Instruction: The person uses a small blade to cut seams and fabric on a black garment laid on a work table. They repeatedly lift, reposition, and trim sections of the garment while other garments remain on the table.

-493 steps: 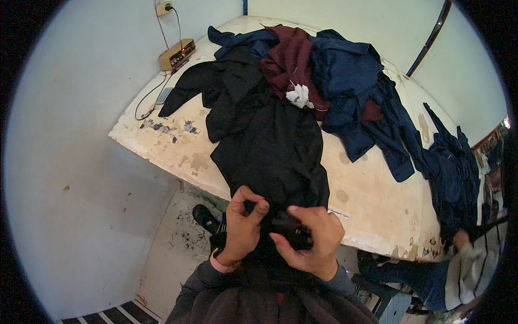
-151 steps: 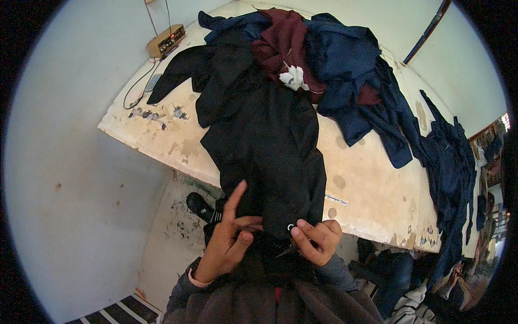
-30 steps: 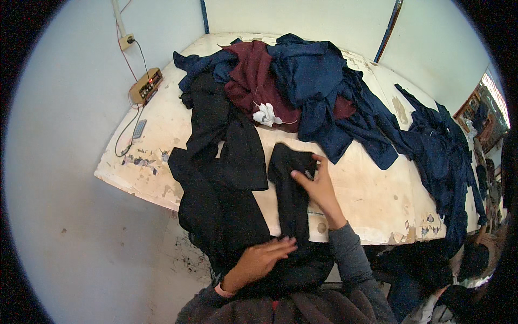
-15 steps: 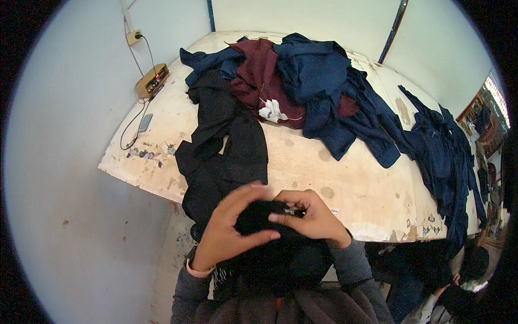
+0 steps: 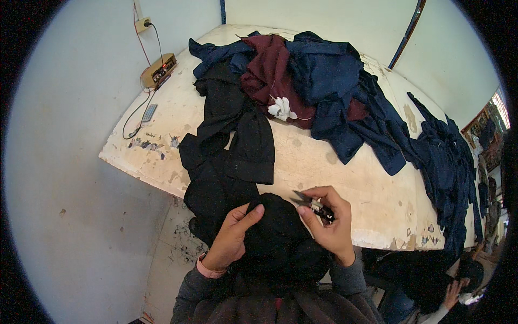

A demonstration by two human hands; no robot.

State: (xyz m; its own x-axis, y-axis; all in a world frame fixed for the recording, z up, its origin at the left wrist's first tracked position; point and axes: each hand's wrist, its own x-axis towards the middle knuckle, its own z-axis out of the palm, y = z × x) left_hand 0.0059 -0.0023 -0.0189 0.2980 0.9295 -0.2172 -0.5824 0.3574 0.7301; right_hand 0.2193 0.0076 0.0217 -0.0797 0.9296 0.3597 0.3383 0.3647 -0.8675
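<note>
A black garment (image 5: 280,237) is gathered over my lap and against the table's near edge. My left hand (image 5: 233,235) pinches a fold of it between thumb and fingers. To the right, my right hand (image 5: 332,224) grips small thread snips (image 5: 313,205) with a dark handle, their pointed blades aimed up and left. The blades stand apart from the cloth. More black cloth (image 5: 226,140), with a cuffed sleeve, stretches from my left hand up onto the table.
A heap of navy garments (image 5: 324,70) and a maroon garment (image 5: 267,65) with a white scrap (image 5: 281,109) covers the wooden table (image 5: 313,167). A radio-like device (image 5: 159,70) and a remote control (image 5: 150,112) sit at left. Another person's hand (image 5: 453,294) shows at lower right.
My hands have moved apart. The left has closed on a fold of the black garment, while the right has drawn away to the right with the snips now in plain sight.
</note>
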